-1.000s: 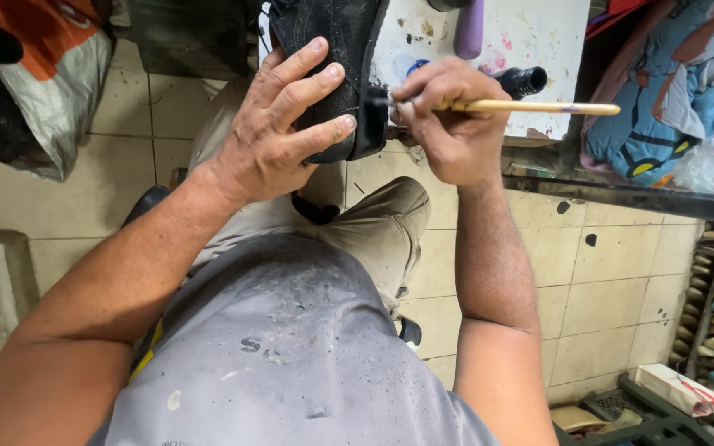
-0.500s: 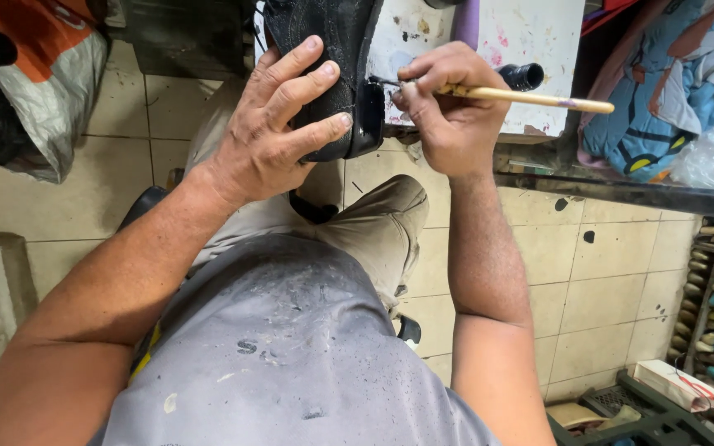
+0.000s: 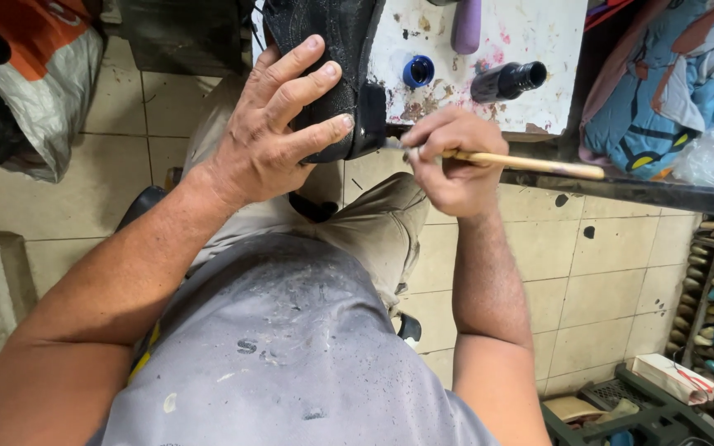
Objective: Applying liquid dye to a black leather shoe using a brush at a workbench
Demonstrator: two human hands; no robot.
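Just in front of the stained white worktop [image 3: 530, 49], over the person's lap, the left hand [image 3: 278, 132] clasps a black shoe [image 3: 336, 49], fingers spread across its side. The right hand [image 3: 452, 161], right of the shoe and below the worktop's edge, pinches a wooden-handled brush [image 3: 530, 163] whose tip meets the shoe's glossy heel. On the worktop, beside the shoe, stand a blue cap [image 3: 417, 71] and a tipped black bottle [image 3: 506, 81].
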